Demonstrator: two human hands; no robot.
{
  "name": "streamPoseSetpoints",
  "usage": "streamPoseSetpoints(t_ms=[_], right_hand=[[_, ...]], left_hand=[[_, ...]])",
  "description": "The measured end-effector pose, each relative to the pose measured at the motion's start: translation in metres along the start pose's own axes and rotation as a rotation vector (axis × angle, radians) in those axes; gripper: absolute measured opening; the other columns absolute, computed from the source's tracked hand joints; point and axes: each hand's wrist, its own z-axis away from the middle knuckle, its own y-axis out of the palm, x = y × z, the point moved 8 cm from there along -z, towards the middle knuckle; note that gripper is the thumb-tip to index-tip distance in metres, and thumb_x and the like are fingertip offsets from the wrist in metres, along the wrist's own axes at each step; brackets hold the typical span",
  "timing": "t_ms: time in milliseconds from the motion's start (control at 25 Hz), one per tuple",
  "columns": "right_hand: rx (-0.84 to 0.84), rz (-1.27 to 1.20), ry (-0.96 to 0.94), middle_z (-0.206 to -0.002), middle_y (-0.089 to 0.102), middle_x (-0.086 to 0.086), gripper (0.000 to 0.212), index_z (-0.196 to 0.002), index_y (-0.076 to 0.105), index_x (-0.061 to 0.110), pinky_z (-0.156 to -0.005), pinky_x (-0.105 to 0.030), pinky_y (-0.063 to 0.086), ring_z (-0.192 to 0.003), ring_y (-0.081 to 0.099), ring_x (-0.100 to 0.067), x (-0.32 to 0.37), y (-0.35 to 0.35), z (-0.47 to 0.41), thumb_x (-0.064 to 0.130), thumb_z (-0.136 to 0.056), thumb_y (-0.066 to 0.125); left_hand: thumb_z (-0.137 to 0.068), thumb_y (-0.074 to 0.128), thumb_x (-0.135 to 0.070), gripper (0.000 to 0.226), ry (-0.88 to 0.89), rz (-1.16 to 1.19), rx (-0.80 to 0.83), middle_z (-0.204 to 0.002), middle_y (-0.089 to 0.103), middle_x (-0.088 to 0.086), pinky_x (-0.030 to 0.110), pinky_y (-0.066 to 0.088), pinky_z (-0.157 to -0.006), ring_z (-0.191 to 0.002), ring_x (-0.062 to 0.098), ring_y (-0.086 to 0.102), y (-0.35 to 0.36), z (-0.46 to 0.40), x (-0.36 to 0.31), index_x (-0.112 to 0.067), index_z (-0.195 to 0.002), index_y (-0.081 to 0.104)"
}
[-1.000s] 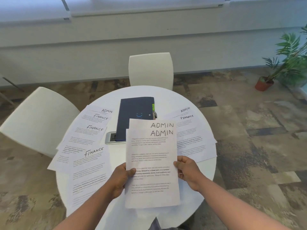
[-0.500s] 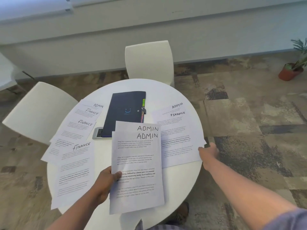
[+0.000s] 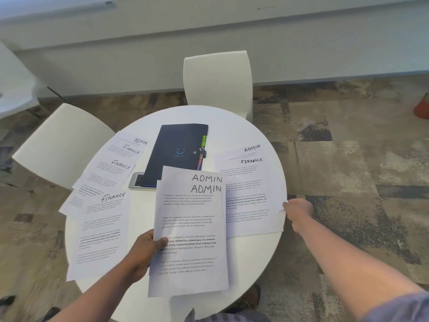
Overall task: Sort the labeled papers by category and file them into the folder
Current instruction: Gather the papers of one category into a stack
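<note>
Left hand (image 3: 145,254) grips two ADMIN sheets (image 3: 190,231), thumb on top. Right hand (image 3: 298,211) pinches edge of right-side papers (image 3: 251,196) (fingers hidden). Dark folder (image 3: 177,152) on round white surface (image 3: 234,129), lower corner covered.

We cannot read the small print on the ADMIN sheets (image 3: 189,228). They hide the folder (image 3: 176,152) at its near end, and the orange pot (image 3: 423,109) is cropped at the right edge.
</note>
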Motion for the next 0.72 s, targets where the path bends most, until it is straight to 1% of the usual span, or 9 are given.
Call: streamPoseSetpoints(t_ms=[80, 120, 200, 320, 440, 520, 640, 720], right_hand=[[0.051, 0.021, -0.008, -0.080, 0.066, -0.015, 0.020, -0.105, 0.073, -0.003, -0.056, -0.034, 0.041, -0.062, 0.053, -0.023, 0.003, 0.003, 0.000, -0.004, -0.088, 0.063], [0.057, 0.044, -0.027, -0.079, 0.066, -0.014, 0.020, -0.105, 0.073, -0.002, -0.054, -0.033, 0.040, -0.062, 0.052, -0.023, 0.006, 0.003, 0.003, -0.004, -0.089, 0.061], [0.014, 0.088, -0.095, -0.080, 0.067, -0.014, 0.017, -0.099, 0.071, -0.003, -0.056, -0.031, 0.041, -0.064, 0.055, -0.026, 0.013, -0.003, 0.012, -0.002, -0.092, 0.056], [-0.113, 0.177, -0.222, -0.085, 0.068, -0.013, 0.016, -0.091, 0.063, 0.002, -0.059, -0.035, 0.045, -0.072, 0.061, -0.031, 0.027, -0.013, 0.032, 0.003, -0.098, 0.049], [-0.170, 0.231, -0.330, -0.086, 0.062, -0.010, 0.017, -0.094, 0.058, 0.006, -0.062, -0.036, 0.040, -0.078, 0.054, -0.030, 0.038, -0.017, 0.048, 0.008, -0.104, 0.044], [-0.196, 0.197, -0.358, -0.083, 0.058, -0.006, 0.018, -0.096, 0.057, 0.007, -0.064, -0.036, 0.039, -0.079, 0.050, -0.028, 0.044, -0.024, 0.057, 0.011, -0.106, 0.042], [-0.231, 0.132, -0.401, -0.078, 0.054, 0.000, 0.020, -0.098, 0.059, 0.007, -0.060, -0.034, 0.037, -0.073, 0.049, -0.022, 0.053, -0.033, 0.066, 0.011, -0.106, 0.041], [-0.235, 0.135, -0.437, -0.078, 0.056, 0.001, 0.021, -0.096, 0.060, 0.008, -0.061, -0.034, 0.038, -0.077, 0.052, -0.025, 0.057, -0.035, 0.069, 0.011, -0.105, 0.042]], left_hand=[[-0.103, 0.053, -0.002, 0.022, 0.002, 0.002, -0.009, -0.109, 0.077, 0.016, 0.048, 0.061, -0.084, -0.099, 0.038, 0.075, 0.001, -0.001, 0.000, -0.006, -0.122, 0.064], [-0.103, 0.053, -0.003, 0.022, 0.000, -0.004, -0.011, -0.109, 0.077, 0.015, 0.049, 0.061, -0.086, -0.099, 0.037, 0.075, 0.002, -0.001, 0.001, -0.006, -0.122, 0.065], [-0.103, 0.053, -0.003, 0.022, -0.005, -0.010, -0.014, -0.108, 0.077, 0.015, 0.052, 0.059, -0.090, -0.100, 0.037, 0.074, 0.004, -0.002, 0.003, -0.005, -0.122, 0.065], [-0.103, 0.053, -0.002, 0.022, 0.003, 0.014, -0.023, -0.108, 0.077, 0.015, 0.052, 0.059, -0.090, -0.100, 0.038, 0.074, 0.006, -0.004, 0.003, -0.006, -0.121, 0.065], [-0.102, 0.054, -0.002, 0.023, 0.009, 0.038, -0.022, -0.109, 0.077, 0.015, 0.052, 0.059, -0.089, -0.101, 0.039, 0.074, 0.009, -0.004, 0.001, -0.006, -0.121, 0.065], [-0.102, 0.054, -0.002, 0.023, 0.016, 0.036, -0.018, -0.109, 0.077, 0.015, 0.052, 0.059, -0.090, -0.101, 0.038, 0.074, 0.010, -0.005, -0.001, -0.006, -0.122, 0.065], [-0.102, 0.054, -0.002, 0.024, 0.030, 0.027, -0.018, -0.109, 0.077, 0.014, 0.051, 0.059, -0.090, -0.100, 0.037, 0.074, 0.010, -0.006, -0.005, -0.006, -0.123, 0.065], [-0.102, 0.054, -0.003, 0.023, 0.038, 0.020, -0.017, -0.109, 0.078, 0.014, 0.051, 0.059, -0.090, -0.101, 0.037, 0.074, 0.011, -0.006, -0.008, -0.007, -0.123, 0.065]])
